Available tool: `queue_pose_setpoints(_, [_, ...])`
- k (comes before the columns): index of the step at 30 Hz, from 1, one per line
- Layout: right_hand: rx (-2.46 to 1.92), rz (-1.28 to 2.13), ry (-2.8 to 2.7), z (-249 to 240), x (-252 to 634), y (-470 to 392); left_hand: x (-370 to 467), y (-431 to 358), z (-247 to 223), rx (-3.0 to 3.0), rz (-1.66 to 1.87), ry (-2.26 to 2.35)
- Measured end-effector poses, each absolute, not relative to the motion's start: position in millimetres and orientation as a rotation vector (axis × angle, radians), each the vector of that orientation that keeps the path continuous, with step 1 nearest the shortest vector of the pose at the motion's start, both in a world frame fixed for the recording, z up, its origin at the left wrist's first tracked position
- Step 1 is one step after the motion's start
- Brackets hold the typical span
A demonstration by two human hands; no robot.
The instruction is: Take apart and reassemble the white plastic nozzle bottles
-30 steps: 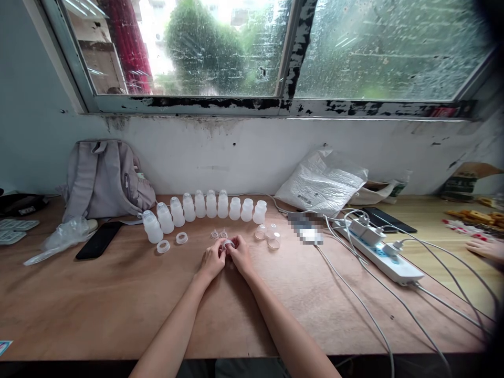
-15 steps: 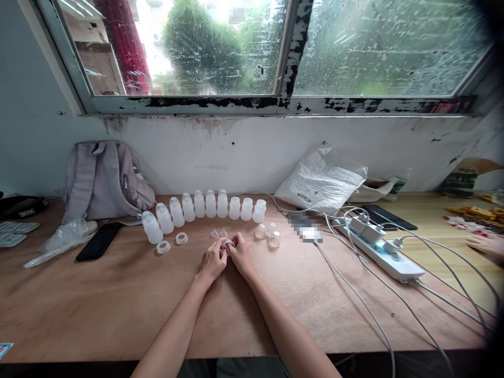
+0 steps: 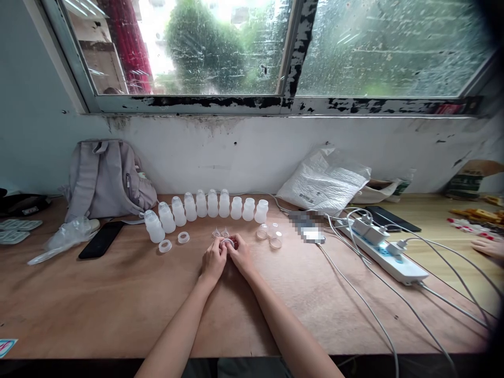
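My left hand and my right hand meet at mid-table, fingers closed together round a small white ring. Just beyond them stand two clear nipple-shaped pieces. Several frosted white bottles form a curved row behind. Two loose white rings lie to the left, in front of the leftmost bottles. Right of my hands are several clear round caps. Whether anything sits inside the held ring is too small to tell.
A grey backpack, a plastic bag and a black phone occupy the left. On the right are a silvery bag, a power strip with trailing cables, and another person's hand at the edge.
The view has shifted slightly. Both hands remain together on the ring, with its white rim now showing a little more plainly between the fingers.
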State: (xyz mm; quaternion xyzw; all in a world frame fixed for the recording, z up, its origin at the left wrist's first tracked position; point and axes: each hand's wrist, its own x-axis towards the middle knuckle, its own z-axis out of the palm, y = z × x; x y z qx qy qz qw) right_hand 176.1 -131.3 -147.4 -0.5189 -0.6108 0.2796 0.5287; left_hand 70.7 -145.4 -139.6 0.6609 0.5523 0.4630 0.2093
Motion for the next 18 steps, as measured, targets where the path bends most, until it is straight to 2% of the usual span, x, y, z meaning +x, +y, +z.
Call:
queue_pose_setpoints(5, [-1.231,0.634,-1.492,-148,174,-133,65,-140,-141,1.706,1.344,1.522])
queue_pose_setpoints(13, [-1.252,0.570,-1.464,-152,176,-130,66,-135,-142,1.438,1.372,1.260])
queue_pose_setpoints(18, [-1.117,0.696,-1.528,-145,176,-140,66,-131,-141,1.148,1.364,1.082])
